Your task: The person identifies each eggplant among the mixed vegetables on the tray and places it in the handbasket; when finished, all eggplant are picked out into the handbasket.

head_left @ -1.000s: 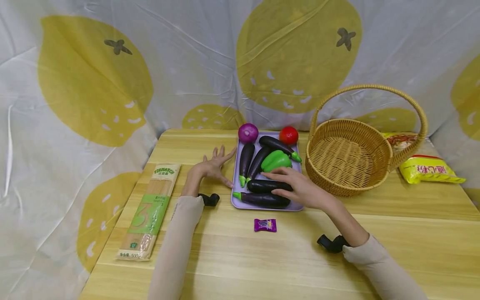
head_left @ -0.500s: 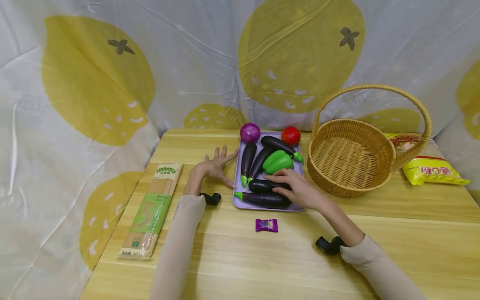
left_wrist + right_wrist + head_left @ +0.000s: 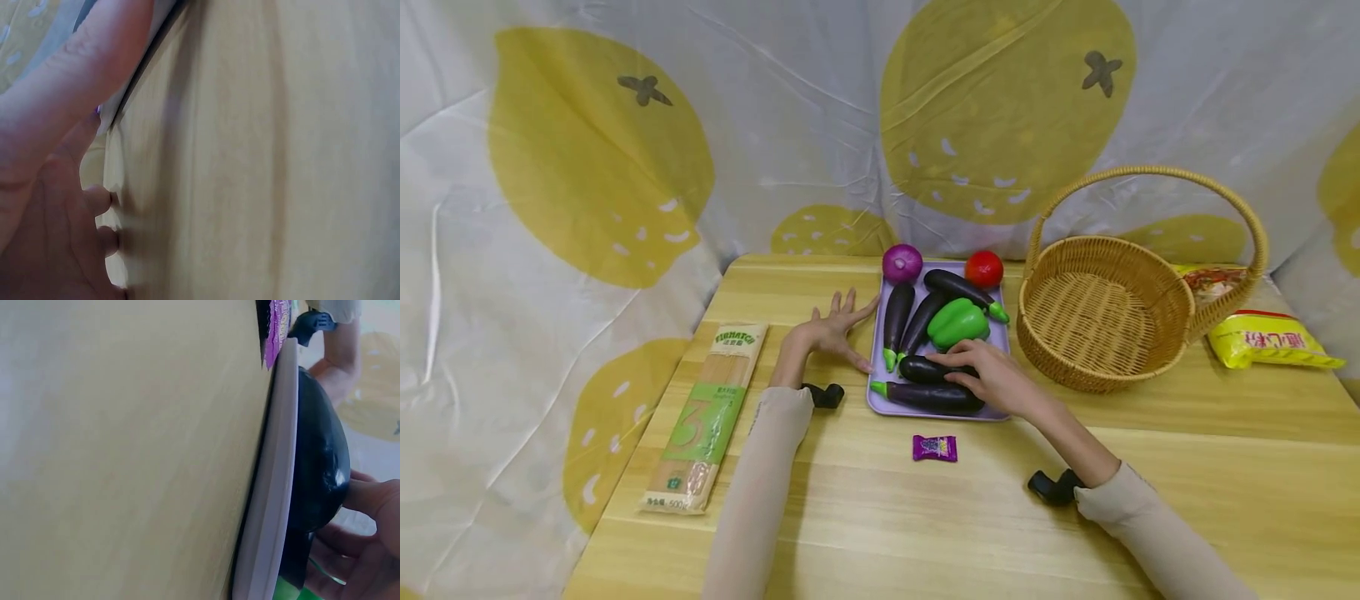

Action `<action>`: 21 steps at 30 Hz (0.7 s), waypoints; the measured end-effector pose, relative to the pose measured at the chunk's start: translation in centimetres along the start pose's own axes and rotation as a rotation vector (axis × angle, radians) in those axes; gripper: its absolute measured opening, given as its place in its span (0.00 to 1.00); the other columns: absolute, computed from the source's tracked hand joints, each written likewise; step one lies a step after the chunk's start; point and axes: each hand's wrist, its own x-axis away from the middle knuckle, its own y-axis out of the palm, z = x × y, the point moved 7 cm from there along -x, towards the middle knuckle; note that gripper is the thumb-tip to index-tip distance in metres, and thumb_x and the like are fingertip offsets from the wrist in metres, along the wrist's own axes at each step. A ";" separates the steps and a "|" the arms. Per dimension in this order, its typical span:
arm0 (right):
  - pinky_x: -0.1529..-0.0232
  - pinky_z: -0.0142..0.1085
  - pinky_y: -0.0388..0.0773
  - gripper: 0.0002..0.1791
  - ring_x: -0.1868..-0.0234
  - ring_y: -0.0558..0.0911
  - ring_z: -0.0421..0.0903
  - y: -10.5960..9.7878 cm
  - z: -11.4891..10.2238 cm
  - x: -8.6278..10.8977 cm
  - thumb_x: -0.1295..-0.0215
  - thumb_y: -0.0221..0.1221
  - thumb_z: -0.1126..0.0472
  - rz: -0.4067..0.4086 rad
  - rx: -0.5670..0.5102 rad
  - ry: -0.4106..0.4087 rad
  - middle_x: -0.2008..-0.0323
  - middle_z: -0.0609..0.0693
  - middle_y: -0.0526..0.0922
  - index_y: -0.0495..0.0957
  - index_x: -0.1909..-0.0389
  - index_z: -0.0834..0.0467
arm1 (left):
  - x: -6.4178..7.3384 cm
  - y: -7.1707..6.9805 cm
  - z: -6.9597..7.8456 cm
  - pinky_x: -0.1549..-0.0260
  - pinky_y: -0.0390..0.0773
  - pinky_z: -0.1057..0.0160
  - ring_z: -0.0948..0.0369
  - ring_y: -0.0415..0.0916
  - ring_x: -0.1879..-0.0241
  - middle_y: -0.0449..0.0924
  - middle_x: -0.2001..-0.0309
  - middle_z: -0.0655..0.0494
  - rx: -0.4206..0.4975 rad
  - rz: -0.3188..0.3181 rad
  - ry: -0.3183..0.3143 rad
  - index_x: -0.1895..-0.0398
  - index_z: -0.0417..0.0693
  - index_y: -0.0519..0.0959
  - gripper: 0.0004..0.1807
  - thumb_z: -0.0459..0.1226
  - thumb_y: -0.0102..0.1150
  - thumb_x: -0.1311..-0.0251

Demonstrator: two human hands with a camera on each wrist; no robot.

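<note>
A lilac tray [image 3: 1000,335] holds several dark purple eggplants, a green bell pepper [image 3: 958,323], a red onion [image 3: 902,263] and a tomato [image 3: 984,269]. My right hand [image 3: 1000,380] reaches over the tray from the right and grips the second eggplant from the front [image 3: 921,369], its thumb on the near side and fingers on the far side. The frontmost eggplant [image 3: 320,456] lies just below that thumb and hides much of the grip in the right wrist view. At the tray's left rim, my left hand [image 3: 829,335] has its fingers spread, thumb and index finger at the edge.
A wicker basket [image 3: 1093,379] with a tall handle stands right of the tray. Behind it lies a yellow food packet [image 3: 1273,337]. A spaghetti pack [image 3: 705,421] is on the left, and a small purple candy packet [image 3: 935,448] sits in front of the tray.
The right hand's fingers have come slightly lower and closer around the second eggplant. The left hand and the tray hold their places; the head view has shifted a little.
</note>
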 end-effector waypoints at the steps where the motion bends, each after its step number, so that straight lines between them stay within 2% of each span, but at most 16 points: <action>1: 0.59 0.39 0.77 0.23 0.56 0.83 0.50 0.0 0.0 -0.1 0.32 0.67 0.64 0.002 -0.002 -0.007 0.51 0.54 0.87 0.83 0.36 0.52 | 0.0 0.0 0.0 0.27 0.17 0.27 0.41 0.06 0.20 0.10 0.18 0.42 0.002 -0.001 -0.003 0.16 0.71 0.32 0.72 0.57 0.79 0.51; 5: 0.62 0.35 0.74 0.23 0.59 0.81 0.46 -0.1 0.0 -0.1 0.34 0.68 0.64 0.010 -0.014 -0.028 0.53 0.54 0.86 0.84 0.38 0.52 | 0.0 0.0 0.0 0.27 0.16 0.27 0.42 0.06 0.20 0.10 0.19 0.42 0.006 -0.005 -0.008 0.16 0.71 0.32 0.72 0.56 0.79 0.51; 13: 0.61 0.35 0.71 0.23 0.61 0.76 0.46 -0.4 0.0 0.3 0.34 0.68 0.63 0.026 -0.016 -0.027 0.56 0.53 0.83 0.83 0.37 0.52 | 0.0 0.1 0.0 0.27 0.17 0.27 0.42 0.05 0.21 0.09 0.19 0.42 -0.004 -0.015 -0.004 0.16 0.70 0.31 0.72 0.57 0.79 0.51; 17: 0.60 0.36 0.71 0.23 0.60 0.75 0.46 -1.3 -0.5 0.3 0.35 0.69 0.64 0.059 -0.005 -0.048 0.57 0.53 0.82 0.84 0.39 0.52 | 0.1 0.0 0.1 0.27 0.17 0.27 0.41 0.06 0.21 0.09 0.19 0.41 -0.001 -0.010 0.003 0.16 0.69 0.32 0.72 0.57 0.79 0.51; 21: 0.60 0.36 0.72 0.22 0.60 0.75 0.46 -3.2 -1.2 0.5 0.36 0.69 0.64 0.084 0.004 -0.062 0.57 0.53 0.82 0.85 0.40 0.52 | 0.1 -0.2 0.2 0.27 0.18 0.26 0.41 0.06 0.20 0.10 0.19 0.41 -0.003 -0.007 0.001 0.15 0.69 0.32 0.72 0.58 0.79 0.51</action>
